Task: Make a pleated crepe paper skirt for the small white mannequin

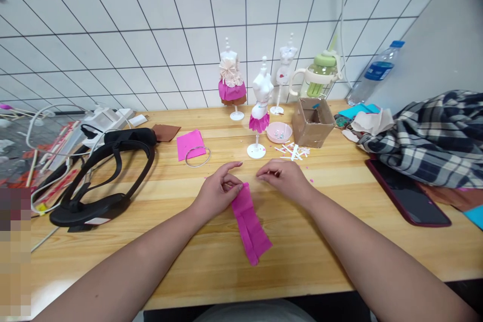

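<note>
My left hand (219, 189) pinches the top end of a folded bright pink strip (252, 226), thin like cloth or soft paper. The strip's lower end lies towards me on the wooden table. Just right of it, my right hand (285, 177) hovers with thumb and fingertips together; whatever may be between them is too small to make out. Beyond my hands stands a small white mannequin (263, 88) wearing a ruffled pink skirt (259, 122). Behind it are a dressed mannequin (231, 73) with a cream top and pink skirt, and a bare mannequin (286, 63).
A pink square (188, 145) lies under a metal ring (198, 165). A pink bowl (279, 140) of beads, white strips (295, 151) and a cardboard box (314, 133) stand right of centre. A black headset (101, 206) lies left; a phone (407, 196) and checked cloth (441, 136) lie right.
</note>
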A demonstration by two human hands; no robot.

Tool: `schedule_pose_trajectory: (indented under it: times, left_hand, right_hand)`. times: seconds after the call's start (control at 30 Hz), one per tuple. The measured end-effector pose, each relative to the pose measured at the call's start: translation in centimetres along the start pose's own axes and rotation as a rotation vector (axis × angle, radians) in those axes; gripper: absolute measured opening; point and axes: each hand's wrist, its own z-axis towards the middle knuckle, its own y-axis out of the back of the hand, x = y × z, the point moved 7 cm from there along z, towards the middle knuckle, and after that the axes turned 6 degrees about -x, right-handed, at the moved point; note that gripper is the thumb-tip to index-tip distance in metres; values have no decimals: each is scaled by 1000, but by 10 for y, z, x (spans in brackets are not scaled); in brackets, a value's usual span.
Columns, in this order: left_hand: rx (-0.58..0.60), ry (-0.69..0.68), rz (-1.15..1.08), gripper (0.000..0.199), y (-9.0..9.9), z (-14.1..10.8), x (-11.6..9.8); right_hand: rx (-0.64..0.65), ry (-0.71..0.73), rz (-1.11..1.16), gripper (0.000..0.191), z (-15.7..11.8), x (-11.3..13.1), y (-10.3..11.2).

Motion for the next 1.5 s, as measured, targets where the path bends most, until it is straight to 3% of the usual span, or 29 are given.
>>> schedule_pose_trajectory:
  times: [0.1, 0.43, 0.73, 1.2, 1.5]
  left_hand:
    - [11, 14, 1, 55, -2, 1, 2]
    - [34, 23, 11, 53, -6, 2, 0]
    - [8, 7, 7, 53, -4, 1, -3]
    - [9, -42, 48, 53, -4, -1, -11]
    - [-53, -70, 153, 52, -2, 1, -13]
  right_hand:
    - [26, 12, 113, 10, -5, 14, -13]
    - [15, -27, -80, 7, -8, 23, -18]
    - [-34, -248, 160, 28, -11, 10, -25]
    - [-34, -213, 223, 34, -13, 13, -28]
    - [-20, -238, 288, 37, -11, 10, -32]
